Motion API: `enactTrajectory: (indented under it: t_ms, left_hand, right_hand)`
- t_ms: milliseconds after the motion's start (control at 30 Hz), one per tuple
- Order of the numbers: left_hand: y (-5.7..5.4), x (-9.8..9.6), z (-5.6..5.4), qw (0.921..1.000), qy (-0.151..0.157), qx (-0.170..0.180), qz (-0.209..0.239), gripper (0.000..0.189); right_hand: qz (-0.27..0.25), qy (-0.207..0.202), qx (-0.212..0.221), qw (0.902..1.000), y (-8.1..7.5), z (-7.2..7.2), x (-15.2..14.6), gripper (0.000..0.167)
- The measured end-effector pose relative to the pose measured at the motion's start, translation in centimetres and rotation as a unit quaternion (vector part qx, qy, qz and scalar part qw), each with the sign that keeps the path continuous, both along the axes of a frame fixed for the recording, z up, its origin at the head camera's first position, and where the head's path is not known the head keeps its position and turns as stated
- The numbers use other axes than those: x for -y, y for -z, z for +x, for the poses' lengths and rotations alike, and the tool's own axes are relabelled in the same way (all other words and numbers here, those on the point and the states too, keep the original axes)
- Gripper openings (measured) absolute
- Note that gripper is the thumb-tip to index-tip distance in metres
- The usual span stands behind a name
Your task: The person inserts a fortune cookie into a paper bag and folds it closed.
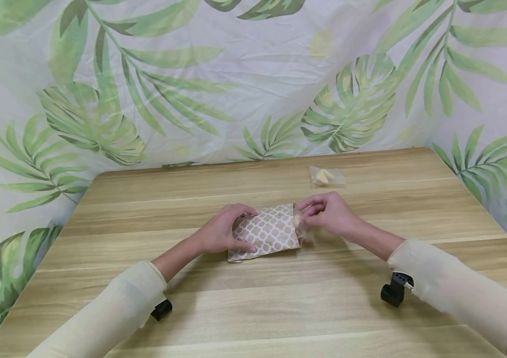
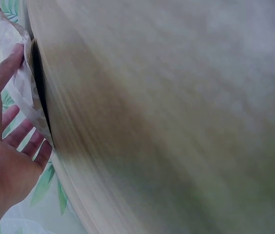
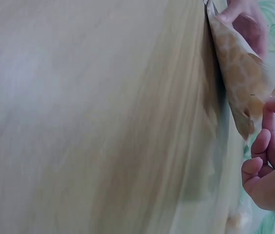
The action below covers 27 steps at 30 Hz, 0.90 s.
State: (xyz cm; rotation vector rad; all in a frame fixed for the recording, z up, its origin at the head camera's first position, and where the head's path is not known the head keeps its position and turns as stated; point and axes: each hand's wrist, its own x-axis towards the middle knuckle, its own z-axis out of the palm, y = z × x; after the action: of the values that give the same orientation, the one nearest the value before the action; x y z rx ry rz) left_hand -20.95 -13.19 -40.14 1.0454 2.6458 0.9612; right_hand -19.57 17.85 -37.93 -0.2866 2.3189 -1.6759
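A paper bag [image 1: 268,229] with a white lattice pattern on tan lies on the wooden table, its mouth facing right. My left hand [image 1: 221,231] grips its closed end, thumb on the near edge and fingers along the far edge; the left wrist view shows the thumb [image 2: 11,63] pressed on the paper. At the mouth, my right hand [image 1: 331,215] pinches a crinkled clear wrapper [image 1: 300,229] between thumb and fingertips. Part of that wrapper sits inside the bag, and what it contains is mostly hidden. The right wrist view shows something yellowish [image 3: 255,106] in the mouth, beside the fingertips.
Farther back on the wooden table [image 1: 190,191], a fortune cookie [image 1: 324,176] lies in a clear packet, beyond my right hand. A leaf-printed cloth [image 1: 253,64] hangs behind the table's back edge. Black wrist cameras [image 1: 393,292] hang under both sleeves.
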Motion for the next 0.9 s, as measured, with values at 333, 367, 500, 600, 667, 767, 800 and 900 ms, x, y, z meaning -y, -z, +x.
enactTrajectory:
  t_ms: [333,367,500,600,667,767,800,900]
  left_hand:
    - [-0.1,-0.1,0.0,1.0000,0.000,-0.001,-0.006,0.079]
    - [-0.1,-0.2,0.0,1.0000,0.001,-0.003,-0.006,0.079]
    - [0.0,-0.2,0.0,1.0000,0.002,-0.003,-0.006,0.080]
    - [0.0,-0.2,0.0,1.0000,0.000,0.001,-0.004,0.080]
    - [0.1,-0.2,0.0,1.0000,-0.002,0.005,-0.004,0.080]
    - [0.1,-0.2,-0.1,0.9999,-0.004,0.012,-0.003,0.080]
    - [0.1,-0.2,-0.1,0.9999,-0.005,0.013,-0.004,0.080]
    - [0.1,-0.2,-0.1,0.9999,-0.006,0.014,-0.002,0.079]
  right_hand:
    - [0.033,-0.025,-0.027,0.9988,0.4,-0.3,-0.1,0.029]
    - [0.028,-0.030,-0.030,0.9987,0.6,-0.3,0.1,0.029]
    - [0.018,-0.032,-0.035,0.9987,1.2,-0.2,0.6,0.029]
    - [0.009,-0.028,-0.022,0.9993,1.2,-0.2,0.5,0.037]
    - [0.002,-0.026,-0.008,0.9996,1.1,-0.2,0.3,0.044]
    - [-0.009,-0.024,0.009,0.9996,1.0,-0.2,-0.1,0.051]
    - [-0.012,-0.022,0.013,0.9996,1.0,-0.2,-0.2,0.052]
    - [-0.015,-0.022,0.014,0.9996,1.1,-0.2,-0.3,0.055]
